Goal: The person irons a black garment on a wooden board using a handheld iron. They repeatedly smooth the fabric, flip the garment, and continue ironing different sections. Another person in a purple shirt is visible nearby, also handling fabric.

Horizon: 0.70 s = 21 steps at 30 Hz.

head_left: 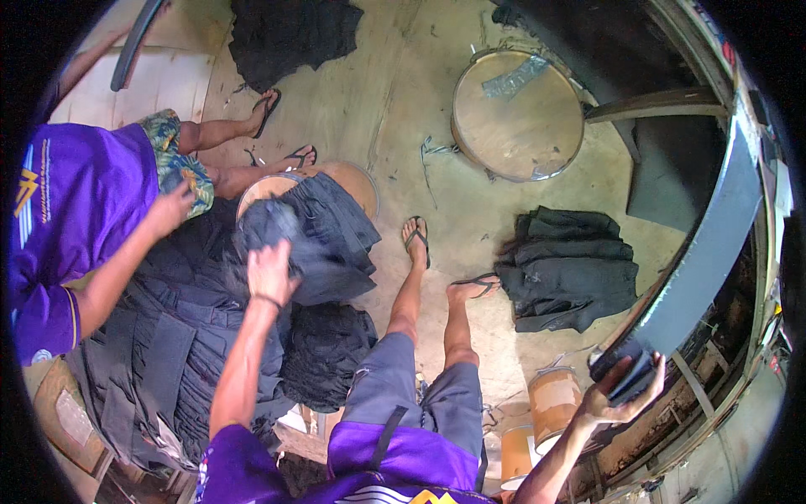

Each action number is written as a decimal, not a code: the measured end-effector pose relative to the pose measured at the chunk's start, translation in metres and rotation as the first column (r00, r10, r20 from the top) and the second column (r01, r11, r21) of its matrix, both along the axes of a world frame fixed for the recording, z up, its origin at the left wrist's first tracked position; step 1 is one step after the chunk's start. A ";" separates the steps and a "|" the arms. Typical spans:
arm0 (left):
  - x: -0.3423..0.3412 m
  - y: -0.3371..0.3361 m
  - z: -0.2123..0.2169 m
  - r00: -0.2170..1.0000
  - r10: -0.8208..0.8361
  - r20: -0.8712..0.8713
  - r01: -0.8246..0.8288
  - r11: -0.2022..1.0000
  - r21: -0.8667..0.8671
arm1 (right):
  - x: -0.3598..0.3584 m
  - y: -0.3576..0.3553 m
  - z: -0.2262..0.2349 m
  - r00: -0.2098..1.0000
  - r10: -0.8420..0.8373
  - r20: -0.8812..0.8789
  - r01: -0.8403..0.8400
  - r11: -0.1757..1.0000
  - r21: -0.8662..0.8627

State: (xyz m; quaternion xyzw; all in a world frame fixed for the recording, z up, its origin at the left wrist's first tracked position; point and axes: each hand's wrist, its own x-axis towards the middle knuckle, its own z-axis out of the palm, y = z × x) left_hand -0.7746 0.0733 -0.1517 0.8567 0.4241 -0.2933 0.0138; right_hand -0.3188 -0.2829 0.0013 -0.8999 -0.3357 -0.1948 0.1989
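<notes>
My left hand [270, 273] reaches out over a dark pile, fingers curled on a black cloth [264, 225] that is smeared by motion. Beneath it lie stacked black garments [327, 239], partly on a round drum lid. Out to the right, my right hand [617, 403] is turned palm up, its fingers curled round a small folded black cloth [634, 378]. That cloth lies against the near end of a long grey surface [701, 260]; whether the two are joined I cannot tell.
A co-worker in a purple shirt [92, 197] sits at the left beside a large heap of dark cloth [176, 328]. Black cloth stacks [571, 269] lie on the floor near my feet. A round drum [518, 118] stands ahead; cardboard tubs [554, 407] are beside my right arm.
</notes>
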 end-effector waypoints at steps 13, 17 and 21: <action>-0.083 0.059 -0.086 0.946 0.181 0.270 -0.252 0.933 0.258 | 0.003 -0.001 -0.003 1.000 0.000 -0.013 0.001 0.998 0.069; -0.081 0.020 -0.059 0.961 -0.049 0.272 -0.007 0.980 0.200 | 0.003 0.002 -0.002 1.000 0.014 -0.004 -0.013 0.999 0.051; -0.047 -0.060 0.028 0.845 -0.187 0.500 0.156 0.982 0.104 | 0.005 0.004 -0.002 1.000 0.006 0.007 -0.006 0.999 0.038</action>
